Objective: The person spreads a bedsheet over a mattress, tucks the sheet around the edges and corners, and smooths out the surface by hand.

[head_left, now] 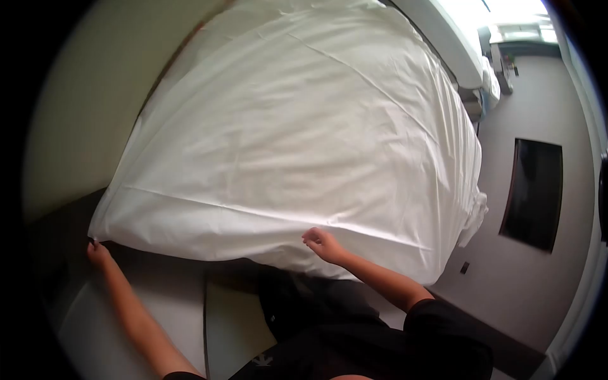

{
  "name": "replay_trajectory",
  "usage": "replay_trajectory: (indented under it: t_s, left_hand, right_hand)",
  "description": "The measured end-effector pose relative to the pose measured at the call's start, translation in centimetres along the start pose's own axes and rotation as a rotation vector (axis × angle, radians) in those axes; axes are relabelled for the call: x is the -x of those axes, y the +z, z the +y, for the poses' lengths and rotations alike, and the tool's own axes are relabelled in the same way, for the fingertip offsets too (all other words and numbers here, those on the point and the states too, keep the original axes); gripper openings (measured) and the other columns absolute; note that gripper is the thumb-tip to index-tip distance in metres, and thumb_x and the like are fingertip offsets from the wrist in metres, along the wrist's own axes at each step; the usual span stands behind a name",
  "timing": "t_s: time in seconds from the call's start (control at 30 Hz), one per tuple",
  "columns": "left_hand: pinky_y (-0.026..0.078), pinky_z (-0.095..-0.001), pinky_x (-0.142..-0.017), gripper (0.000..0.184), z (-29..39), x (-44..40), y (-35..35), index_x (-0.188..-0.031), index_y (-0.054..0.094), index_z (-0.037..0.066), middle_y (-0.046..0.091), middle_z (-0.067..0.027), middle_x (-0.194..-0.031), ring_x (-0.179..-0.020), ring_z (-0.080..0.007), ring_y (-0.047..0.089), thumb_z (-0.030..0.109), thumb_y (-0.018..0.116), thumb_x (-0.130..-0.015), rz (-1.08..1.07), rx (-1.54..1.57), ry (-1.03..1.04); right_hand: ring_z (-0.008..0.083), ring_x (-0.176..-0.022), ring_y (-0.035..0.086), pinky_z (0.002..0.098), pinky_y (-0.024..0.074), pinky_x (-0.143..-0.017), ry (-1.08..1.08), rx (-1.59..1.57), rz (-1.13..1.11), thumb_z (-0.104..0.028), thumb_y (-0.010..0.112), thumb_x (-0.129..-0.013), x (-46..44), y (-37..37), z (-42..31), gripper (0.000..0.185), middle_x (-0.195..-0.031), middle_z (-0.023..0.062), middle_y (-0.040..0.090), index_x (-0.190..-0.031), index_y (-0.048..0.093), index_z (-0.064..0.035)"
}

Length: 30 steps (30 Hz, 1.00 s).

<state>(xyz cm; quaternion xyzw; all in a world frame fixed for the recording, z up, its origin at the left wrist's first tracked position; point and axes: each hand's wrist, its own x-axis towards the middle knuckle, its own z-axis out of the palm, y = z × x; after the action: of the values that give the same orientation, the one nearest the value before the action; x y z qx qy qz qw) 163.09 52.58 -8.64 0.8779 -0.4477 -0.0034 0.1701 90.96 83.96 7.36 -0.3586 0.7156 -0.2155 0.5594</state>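
A large white sheet (pixel 304 139) covers the bed, with creases running across it and its near edge hanging down. At the near left corner of the bed, my left hand (pixel 97 253) is closed on the sheet's corner, arm stretched out. Over the near side of the sheet is my right hand (pixel 320 244), its fingers loosely curled and partly apart, with nothing visible in it. Whether it touches the cloth is hard to tell.
A pale wall or headboard (pixel 82 120) runs along the left. Beyond the bed's far right side is another white bed (pixel 443 38). A dark television (pixel 533 193) hangs on the grey wall at right, above a small socket (pixel 465 268).
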Motion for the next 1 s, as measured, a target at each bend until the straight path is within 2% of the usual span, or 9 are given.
replay_trajectory:
  t_s: [0.03,0.1,0.17,0.23,0.3,0.5,0.63,0.87,1.0]
  left_hand:
    - [0.036,-0.0359,-0.093,0.052,5.3,4.2,-2.2,-0.113,0.047,-0.006,0.047,-0.0225,-0.118,-0.109,-0.0329,0.046,0.030,0.061,-0.078,-0.079,-0.163,-0.083]
    - [0.029,-0.0371,-0.099,0.071,10.2,14.2,-2.3,-0.128,0.028,-0.005,0.032,-0.0221,-0.131,-0.120,-0.0304,0.034,0.027,0.064,-0.076,-0.246,0.415,-0.201]
    - [0.040,-0.0396,-0.085,0.049,16.3,26.8,-5.1,-0.115,0.042,-0.003,0.049,-0.0158,-0.112,-0.102,-0.0238,0.048,0.020,0.059,-0.076,-0.388,0.493,-0.583]
    - [0.042,-0.0276,-0.061,0.019,14.9,36.5,-3.8,-0.089,0.054,0.007,0.057,-0.0033,-0.080,-0.074,-0.0124,0.053,0.020,0.055,-0.077,-0.887,0.711,-0.943]
    - [0.041,-0.0284,-0.064,0.023,18.6,46.6,-6.7,-0.095,0.054,0.005,0.057,-0.0012,-0.086,-0.079,-0.0140,0.053,0.023,0.057,-0.080,-1.284,0.869,-1.025]
    - [0.038,-0.0230,-0.046,0.030,19.5,58.0,-6.5,-0.079,0.055,-0.001,0.058,-0.0047,-0.067,-0.054,-0.0128,0.052,0.029,0.062,-0.079,-1.280,0.305,-0.490]
    - [0.034,-0.0237,-0.037,0.035,17.7,57.2,-10.5,-0.058,0.051,0.002,0.052,-0.0067,-0.050,-0.041,-0.0121,0.047,0.027,0.061,-0.080,-1.154,0.038,0.092]
    - [0.039,-0.0225,-0.039,0.030,15.3,59.3,-7.6,-0.072,0.053,0.002,0.054,-0.0030,-0.058,-0.044,-0.0129,0.049,0.030,0.062,-0.078,-0.960,-0.114,-0.511]
    - [0.045,-0.0268,-0.053,0.032,23.0,65.4,-12.2,-0.091,0.053,0.005,0.055,-0.0043,-0.074,-0.062,-0.0145,0.054,0.026,0.068,-0.073,-1.112,-0.435,-0.470]
  right_hand:
    - [0.0162,-0.084,0.058,0.0300,0.0473,-0.075,0.035,-0.027,0.035,-0.008,0.052,-0.082,1.5,0.1,1.3,0.015,-0.087,0.0089,0.060,-0.096,0.053,-0.0016]
    - [0.0156,-0.082,0.059,0.0294,0.0475,-0.074,0.092,-0.143,0.112,-0.006,0.051,-0.082,4.6,0.4,5.2,0.015,-0.085,0.0084,0.060,-0.096,0.053,-0.0017]
    - [0.0152,-0.081,0.059,0.0283,0.0473,-0.072,0.233,-0.193,0.183,-0.005,0.051,-0.081,8.9,0.7,8.9,0.016,-0.086,0.0082,0.060,-0.097,0.053,-0.0021]
    - [0.0151,-0.077,0.059,0.0276,0.0470,-0.069,0.342,-0.179,0.282,-0.004,0.049,-0.079,12.7,1.0,12.7,0.017,-0.084,0.0083,0.061,-0.095,0.054,-0.0018]
    - [0.0147,-0.070,0.058,0.0280,0.0472,-0.065,0.330,-0.133,0.498,-0.003,0.048,-0.076,16.9,1.1,16.8,0.017,-0.076,0.0082,0.061,-0.091,0.055,-0.0004]
    - [0.0142,-0.069,0.054,0.0291,0.0460,-0.058,0.977,-0.790,0.772,-0.008,0.055,-0.075,25.9,-1.0,29.3,0.028,-0.082,0.0034,0.055,-0.103,0.049,-0.0084]
    - [0.0137,-0.073,0.053,0.0312,0.0462,-0.059,1.064,-1.100,0.827,-0.010,0.057,-0.073,30.4,-2.9,35.9,0.036,-0.087,0.0024,0.053,-0.107,0.046,-0.0116]
    - [0.0198,-0.080,0.055,0.0369,0.0467,-0.064,1.135,-1.435,1.249,-0.036,0.053,-0.081,29.8,-7.4,51.6,0.042,-0.099,0.0056,0.054,-0.112,0.045,-0.0089]
    - [0.0334,-0.088,0.056,0.0398,0.0425,-0.076,1.053,-0.996,1.315,-0.040,0.048,-0.082,31.4,-8.1,57.4,0.044,-0.096,0.0187,0.058,-0.097,0.053,0.0014]
